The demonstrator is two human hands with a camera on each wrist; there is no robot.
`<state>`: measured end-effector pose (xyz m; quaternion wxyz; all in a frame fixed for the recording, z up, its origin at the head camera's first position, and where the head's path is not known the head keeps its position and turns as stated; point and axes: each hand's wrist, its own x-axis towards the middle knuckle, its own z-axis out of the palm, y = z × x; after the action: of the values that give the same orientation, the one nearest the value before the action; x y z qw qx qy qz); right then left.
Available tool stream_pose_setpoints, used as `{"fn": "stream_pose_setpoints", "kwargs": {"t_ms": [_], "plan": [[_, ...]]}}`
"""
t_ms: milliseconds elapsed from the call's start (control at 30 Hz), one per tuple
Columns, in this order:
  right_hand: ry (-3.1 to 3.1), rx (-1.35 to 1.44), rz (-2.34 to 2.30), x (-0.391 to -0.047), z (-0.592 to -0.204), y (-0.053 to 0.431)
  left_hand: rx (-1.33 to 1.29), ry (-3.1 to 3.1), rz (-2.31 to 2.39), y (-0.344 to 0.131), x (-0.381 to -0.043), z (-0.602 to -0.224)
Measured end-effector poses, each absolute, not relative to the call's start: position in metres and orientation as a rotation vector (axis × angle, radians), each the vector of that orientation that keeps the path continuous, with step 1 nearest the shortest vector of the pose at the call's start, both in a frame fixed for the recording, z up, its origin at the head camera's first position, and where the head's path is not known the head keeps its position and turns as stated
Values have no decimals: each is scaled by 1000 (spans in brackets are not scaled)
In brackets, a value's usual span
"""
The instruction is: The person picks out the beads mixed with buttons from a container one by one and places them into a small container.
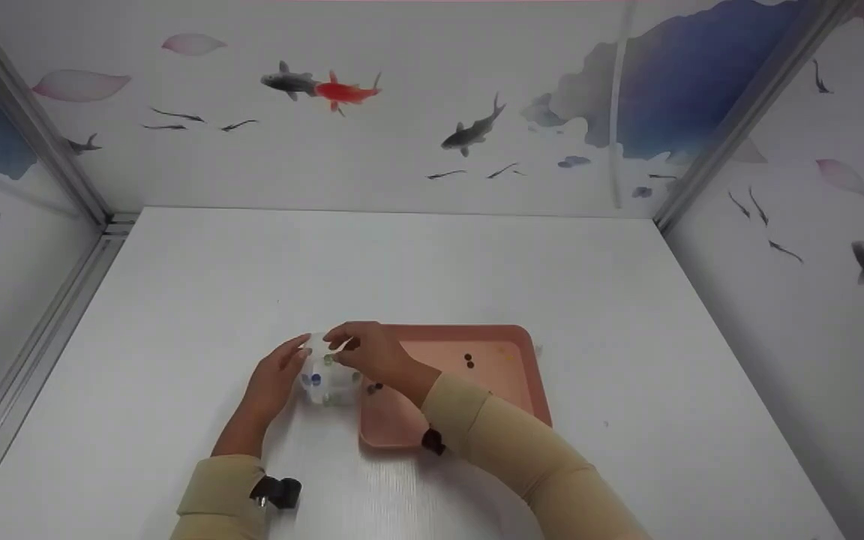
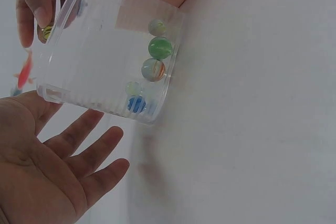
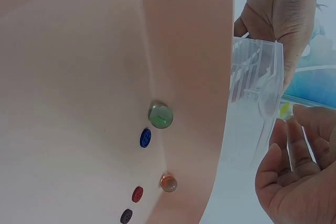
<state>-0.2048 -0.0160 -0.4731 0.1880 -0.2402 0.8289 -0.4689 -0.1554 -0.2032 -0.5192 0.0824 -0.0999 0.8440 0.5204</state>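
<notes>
A clear plastic container (image 2: 105,51) with ridged walls stands left of the pink tray (image 1: 526,375). Several glass marbles lie at its bottom, among them a green marble (image 2: 160,48) and a blue marble (image 2: 137,104). My left hand (image 1: 274,379) is at the container's left side, fingertips by the rim; in the left wrist view its fingers are spread and fairly straight. Over the container's mouth, my right hand (image 1: 376,352) pinches a yellow-streaked marble (image 2: 47,31) between thumb and finger.
Inside the tray are a pale green marble (image 3: 160,116), an orange marble (image 3: 168,183), a blue button (image 3: 145,137), a red button (image 3: 137,194) and a dark button (image 3: 126,216). The white table (image 1: 402,262) is bounded by printed panels at the back and both sides.
</notes>
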Motion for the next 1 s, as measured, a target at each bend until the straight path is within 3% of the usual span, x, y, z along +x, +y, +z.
{"fn": "stream_pose_setpoints", "kwargs": {"t_ms": [1000], "plan": [[2563,-844,-1106,-202,-466,-8,-292,2509,1564,-201,-153,-517]]}}
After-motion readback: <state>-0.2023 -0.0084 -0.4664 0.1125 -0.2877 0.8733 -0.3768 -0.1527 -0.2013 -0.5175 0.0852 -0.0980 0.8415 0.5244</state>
